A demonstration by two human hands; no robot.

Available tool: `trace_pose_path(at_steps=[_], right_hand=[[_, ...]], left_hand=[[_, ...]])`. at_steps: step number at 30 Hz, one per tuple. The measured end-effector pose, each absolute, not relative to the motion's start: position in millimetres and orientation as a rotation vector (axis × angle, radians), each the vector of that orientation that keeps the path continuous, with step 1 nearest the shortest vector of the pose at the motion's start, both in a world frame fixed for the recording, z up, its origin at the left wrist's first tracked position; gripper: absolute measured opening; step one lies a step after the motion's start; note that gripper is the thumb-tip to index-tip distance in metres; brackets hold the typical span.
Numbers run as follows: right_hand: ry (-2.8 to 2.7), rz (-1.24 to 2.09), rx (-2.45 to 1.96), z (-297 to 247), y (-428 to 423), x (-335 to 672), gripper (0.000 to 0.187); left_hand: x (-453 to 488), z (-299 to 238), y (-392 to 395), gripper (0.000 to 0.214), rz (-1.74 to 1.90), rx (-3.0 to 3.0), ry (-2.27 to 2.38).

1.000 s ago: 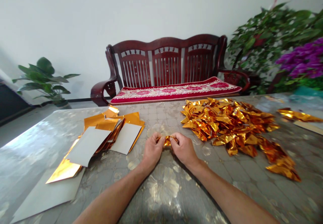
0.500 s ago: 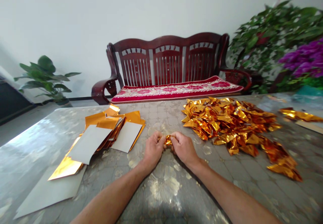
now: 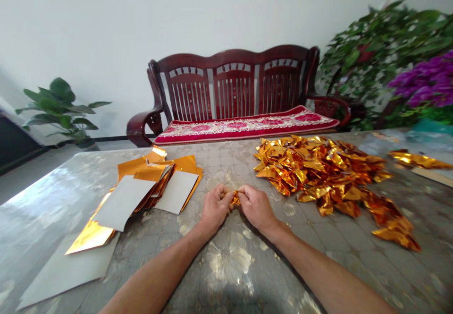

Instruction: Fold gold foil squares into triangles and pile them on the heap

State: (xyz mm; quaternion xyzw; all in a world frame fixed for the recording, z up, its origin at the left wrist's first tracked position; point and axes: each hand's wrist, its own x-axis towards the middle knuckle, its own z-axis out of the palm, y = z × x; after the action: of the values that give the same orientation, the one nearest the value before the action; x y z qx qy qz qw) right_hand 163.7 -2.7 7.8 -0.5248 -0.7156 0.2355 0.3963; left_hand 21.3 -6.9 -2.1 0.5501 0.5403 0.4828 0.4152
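Between my left hand (image 3: 215, 207) and my right hand (image 3: 255, 206) a small piece of gold foil (image 3: 235, 199) is pinched and crumpled, mostly hidden by my fingers. Both hands grip it at the middle of the table, fingertips close together. To the left lies a loose stack of gold foil sheets (image 3: 152, 182) with white backing cards (image 3: 123, 204) on it. A large heap of folded gold foil pieces (image 3: 318, 172) spreads to the right of my right hand, not touching it.
A glossy marbled tabletop (image 3: 233, 267) carries everything. A white card (image 3: 67, 267) lies at its front left. More gold foil (image 3: 417, 160) rests at the far right near clear plastic. Beyond the table stand a dark wooden bench (image 3: 233, 87), a potted plant (image 3: 60, 111) and artificial flowers (image 3: 424, 80).
My hands stay together on the foil, which looks slightly more tucked between my fingers. The whole view has shifted a little with my head.
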Motion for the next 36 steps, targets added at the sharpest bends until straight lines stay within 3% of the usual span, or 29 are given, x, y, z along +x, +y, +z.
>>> trace_pose_path(at_steps=[7, 13, 26, 36], right_hand=[[-1.598, 1.119, -1.269, 12.2, -1.0, 169.4, 0.026], [-1.546, 1.225, -1.203, 16.0, -1.6, 175.6, 0.038], [-1.743, 1.006, -1.215, 6.2, -2.2, 174.9, 0.043], [-1.921, 0.720, -1.305, 19.1, -3.1, 178.7, 0.030]], left_hand=[[15.7, 2.5, -1.5, 0.023, 1.248, 1.348, 1.310], [9.5, 3.4, -4.0, 0.014, 1.274, 1.326, 1.321], [7.4, -2.9, -2.7, 0.018, 1.318, 1.387, 1.374], [10.7, -1.4, -3.2, 0.021, 1.307, 1.428, 1.335]])
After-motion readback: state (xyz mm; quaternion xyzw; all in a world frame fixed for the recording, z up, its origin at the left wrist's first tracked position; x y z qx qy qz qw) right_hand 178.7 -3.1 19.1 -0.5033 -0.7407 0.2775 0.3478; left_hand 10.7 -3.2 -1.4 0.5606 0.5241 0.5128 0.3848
